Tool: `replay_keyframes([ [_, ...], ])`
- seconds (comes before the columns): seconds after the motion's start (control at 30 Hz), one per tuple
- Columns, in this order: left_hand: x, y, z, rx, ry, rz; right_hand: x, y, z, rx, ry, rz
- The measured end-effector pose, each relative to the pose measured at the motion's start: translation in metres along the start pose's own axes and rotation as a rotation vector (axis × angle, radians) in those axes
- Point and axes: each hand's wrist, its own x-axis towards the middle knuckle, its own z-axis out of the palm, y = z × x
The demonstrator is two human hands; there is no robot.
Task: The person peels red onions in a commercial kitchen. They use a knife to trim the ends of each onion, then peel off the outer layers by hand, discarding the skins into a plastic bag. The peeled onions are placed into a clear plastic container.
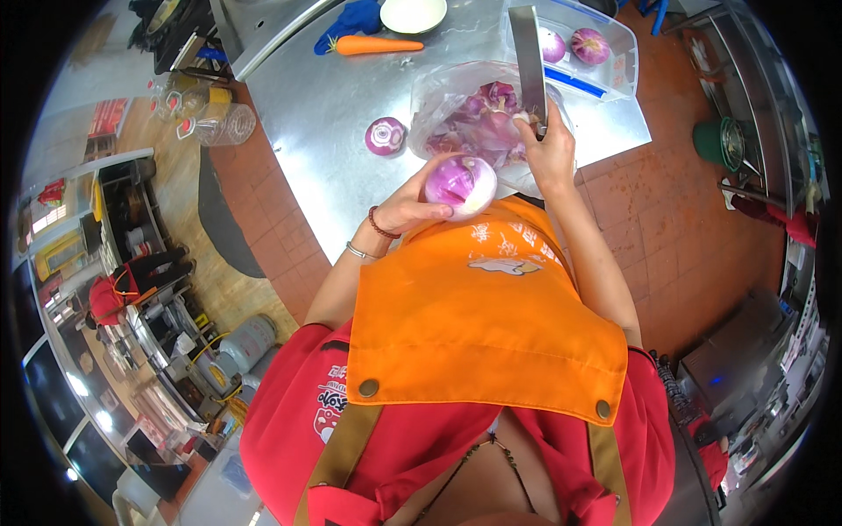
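Note:
My left hand (414, 200) holds a peeled purple onion (460, 184) just in front of the orange apron. A cleaver-like knife (528, 59) points away from me in my right hand (551, 148), its wide blade raised over the edge of a clear plastic bag (427, 89). Onion skins (483, 125) fill the bag, and the right fingertips are over them. Another purple onion (385, 136) sits on the metal table (309, 131), left of the bag. Two more onions, one of them (590, 46) streaked purple, lie in a clear plastic box (628, 66).
A carrot (378, 45), a blue cloth (352, 21) and a white bowl (413, 14) are at the table's far side. Empty plastic jugs (223, 125) stand left of the table. A green bucket (717, 143) is on the right. A person in red (108, 299) is far left.

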Motion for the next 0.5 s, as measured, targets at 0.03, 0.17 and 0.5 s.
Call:
replay_keyframes([
  [0.03,-0.002,0.0,-0.001,0.014,0.026,-0.006,0.001,-0.003,-0.001,0.009,-0.02,0.014],
  [0.17,0.001,-0.006,-0.008,-0.151,0.107,0.044,-0.001,-0.014,-0.008,-0.011,-0.061,0.014],
  [0.5,0.02,-0.021,-0.016,-0.263,0.223,0.047,-0.049,-0.043,-0.054,-0.352,-0.198,-0.6],
])
